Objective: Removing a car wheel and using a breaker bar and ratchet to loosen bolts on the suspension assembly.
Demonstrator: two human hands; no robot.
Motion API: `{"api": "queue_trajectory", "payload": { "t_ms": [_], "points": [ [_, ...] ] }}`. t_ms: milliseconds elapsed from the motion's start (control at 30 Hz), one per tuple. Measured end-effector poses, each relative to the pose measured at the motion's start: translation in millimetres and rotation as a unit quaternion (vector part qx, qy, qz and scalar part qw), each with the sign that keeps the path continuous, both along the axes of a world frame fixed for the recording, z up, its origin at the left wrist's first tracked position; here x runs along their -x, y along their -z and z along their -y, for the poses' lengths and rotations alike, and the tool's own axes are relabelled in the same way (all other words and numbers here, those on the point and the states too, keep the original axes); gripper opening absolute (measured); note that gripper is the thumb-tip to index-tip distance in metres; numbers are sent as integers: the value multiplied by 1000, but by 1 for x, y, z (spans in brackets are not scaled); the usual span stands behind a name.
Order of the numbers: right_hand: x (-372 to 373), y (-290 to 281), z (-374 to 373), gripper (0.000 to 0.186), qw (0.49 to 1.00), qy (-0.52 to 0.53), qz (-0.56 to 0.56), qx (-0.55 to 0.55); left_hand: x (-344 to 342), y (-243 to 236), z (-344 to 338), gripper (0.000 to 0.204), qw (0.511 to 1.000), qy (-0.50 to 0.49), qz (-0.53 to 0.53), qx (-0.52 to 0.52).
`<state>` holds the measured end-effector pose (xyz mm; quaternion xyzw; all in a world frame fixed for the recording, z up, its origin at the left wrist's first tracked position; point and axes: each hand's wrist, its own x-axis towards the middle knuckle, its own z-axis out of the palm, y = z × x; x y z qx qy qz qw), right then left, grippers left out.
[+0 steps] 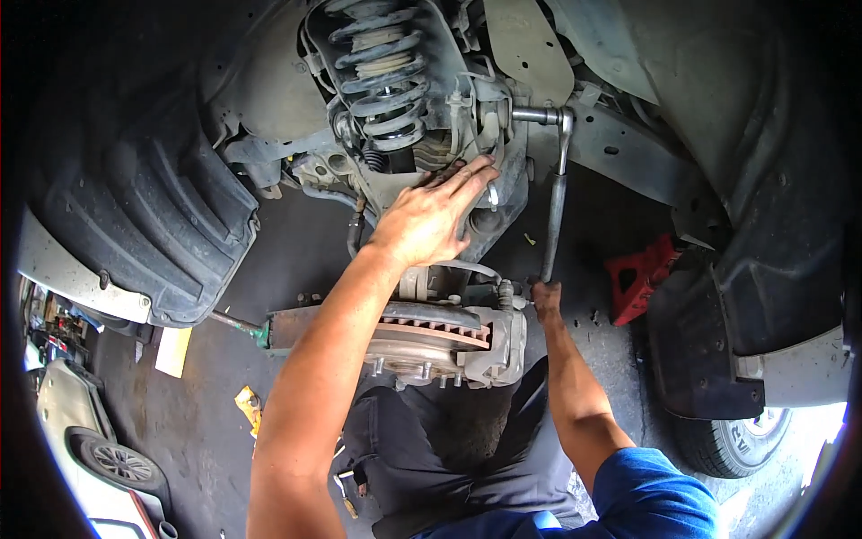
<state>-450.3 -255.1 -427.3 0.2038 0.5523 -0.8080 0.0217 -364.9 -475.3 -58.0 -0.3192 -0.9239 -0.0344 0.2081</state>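
My right hand (545, 295) is closed round the lower end of a long ratchet wrench (557, 211). The wrench's head, with a socket extension (536, 115) on it, reaches left to the suspension arm mount beside the coil spring (386, 81). My left hand (429, 214) lies stretched out on the suspension arm below the spring, fingers toward the mount. Whether its fingertips hold anything cannot be made out. Below my hands sits the brake disc (422, 337) with its caliper (503, 346) at the right side.
Black wheel-arch liners (171, 198) flank the work on both sides. A red jack stand (642, 278) is on the right, near a loose tyre (736, 440). On the floor lie a yellow packet (249, 409) and small tools. A car (99, 449) is parked at lower left.
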Motion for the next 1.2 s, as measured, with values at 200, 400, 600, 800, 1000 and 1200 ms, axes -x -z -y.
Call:
{"api": "queue_trajectory", "payload": {
  "t_ms": [200, 400, 600, 800, 1000, 1200],
  "points": [
    [6, 0, -14, 25, 961, 31, -3, -275, 4, -2, -12, 88, 1000, 18, -10, -6],
    [6, 4, -23, 27, 967, 13, 2, -253, 3, -1, -11, 91, 1000, 6, 12, 6],
    [18, 15, -61, 44, 962, 37, -16, -270, 11, 0, -24, 86, 997, 72, -32, -15],
    [2, 10, -27, 28, 943, -17, -27, -332, -3, 0, -13, 89, 999, 15, 35, 10],
    [-6, 26, -20, 16, 683, -24, -236, -690, 3, 2, -3, 88, 1000, 18, 3, 20],
    [0, 52, -64, 20, 789, 21, -397, -468, 2, -9, -21, 86, 999, 31, 9, -3]
  ]
}}
